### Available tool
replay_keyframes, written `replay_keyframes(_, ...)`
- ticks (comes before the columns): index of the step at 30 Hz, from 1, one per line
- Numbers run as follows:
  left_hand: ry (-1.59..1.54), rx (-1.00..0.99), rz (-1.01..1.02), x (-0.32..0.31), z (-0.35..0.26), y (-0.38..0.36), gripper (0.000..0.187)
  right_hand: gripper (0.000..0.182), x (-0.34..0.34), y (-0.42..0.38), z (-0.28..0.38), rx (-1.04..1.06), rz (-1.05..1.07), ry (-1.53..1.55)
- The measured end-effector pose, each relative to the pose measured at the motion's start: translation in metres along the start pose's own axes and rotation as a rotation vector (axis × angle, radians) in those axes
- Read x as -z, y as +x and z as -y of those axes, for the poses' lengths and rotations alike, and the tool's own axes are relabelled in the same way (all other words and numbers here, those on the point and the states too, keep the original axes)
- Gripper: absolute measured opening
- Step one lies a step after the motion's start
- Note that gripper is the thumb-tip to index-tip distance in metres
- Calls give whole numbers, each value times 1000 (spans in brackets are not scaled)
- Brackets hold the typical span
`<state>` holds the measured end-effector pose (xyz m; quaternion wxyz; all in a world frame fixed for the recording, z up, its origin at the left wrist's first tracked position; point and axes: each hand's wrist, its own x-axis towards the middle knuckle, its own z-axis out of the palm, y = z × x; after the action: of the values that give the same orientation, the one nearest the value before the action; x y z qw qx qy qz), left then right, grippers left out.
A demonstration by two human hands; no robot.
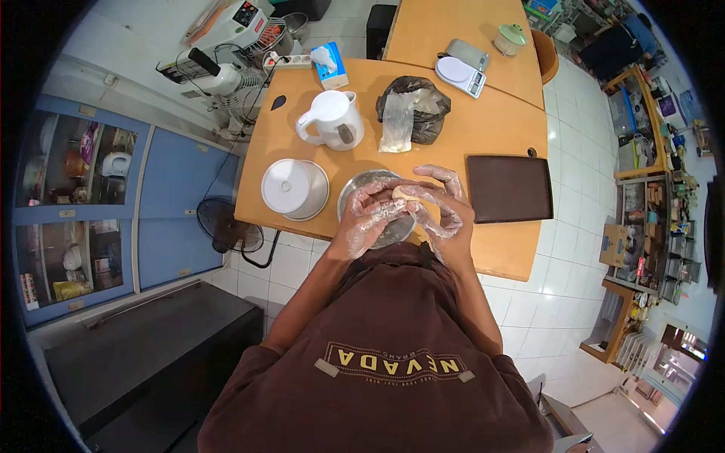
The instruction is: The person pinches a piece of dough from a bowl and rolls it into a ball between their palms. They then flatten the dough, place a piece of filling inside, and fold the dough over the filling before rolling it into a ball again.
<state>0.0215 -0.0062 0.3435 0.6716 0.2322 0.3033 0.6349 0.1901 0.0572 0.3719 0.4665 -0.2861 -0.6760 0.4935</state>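
Observation:
Both of my hands are coated in white flour or dough and meet above a metal bowl (394,235) near the table's front edge. A small pale piece of dough (405,194) is pinched between the fingertips of my left hand (368,217) and my right hand (445,215). The hands partly cover the bowl, so most of its contents are hidden. A white lidded container (293,189) stands to the left of the bowl, and a dark brown tray (510,189) lies to the right.
Behind the bowl, a white electric kettle (333,121) stands beside a black plastic bag (430,121) with a clear bag (397,123). Farther back are a tissue box (329,66), a white scale (461,75) and a green lidded pot (510,39). A person (621,44) is at far right.

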Motion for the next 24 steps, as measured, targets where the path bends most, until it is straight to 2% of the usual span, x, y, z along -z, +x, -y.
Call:
replay_keyframes(3, 81, 20, 53, -6, -12, 2, 44, 24, -1, -2, -4, -12, -7, 26)
replay_keyframes(9, 8, -4, 9, -9, -9, 1, 41, 25, 0, 2, -3, -1, -28, 26)
replay_keyframes(12, 8, 12, 6, 5, 0, 1, 40, 27, 3, 9, 13, -103, 21, 45)
replay_keyframes(18, 111, 62, 31, -3, -11, 4, 41, 27, 10, 7, -1, -54, 116, 126)
replay_keyframes(24, 135, 94, 24, -7, -13, 5, 45, 21, 6, 4, -6, -89, 44, 199)
